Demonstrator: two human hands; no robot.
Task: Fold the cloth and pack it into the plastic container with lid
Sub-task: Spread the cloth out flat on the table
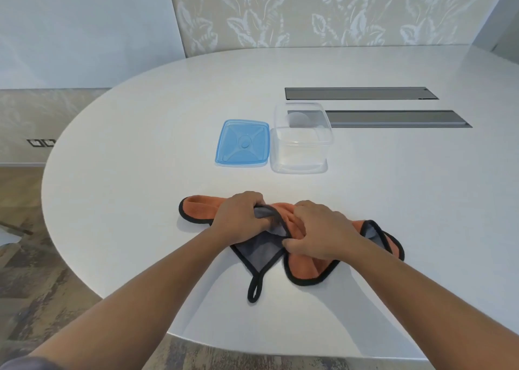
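Both forearms reaching in from near edge onto white table [134,133]. Left hand [241,218] curled around a bunched grey fold of cloth [196,211], fingers closed on the black-trimmed edge. Right hand [317,233] just beside it, thumb and fingers pinching the same cloth's edge, palm pressing down on the orange side. Cloth crumpled, orange and grey, lying flat on table near front; black loop [253,288] trailing toward camera. Further back: blue lid [243,143] lying flat, touching clear container [302,138] on its right, open and empty. Two grey slots [393,107] behind container.
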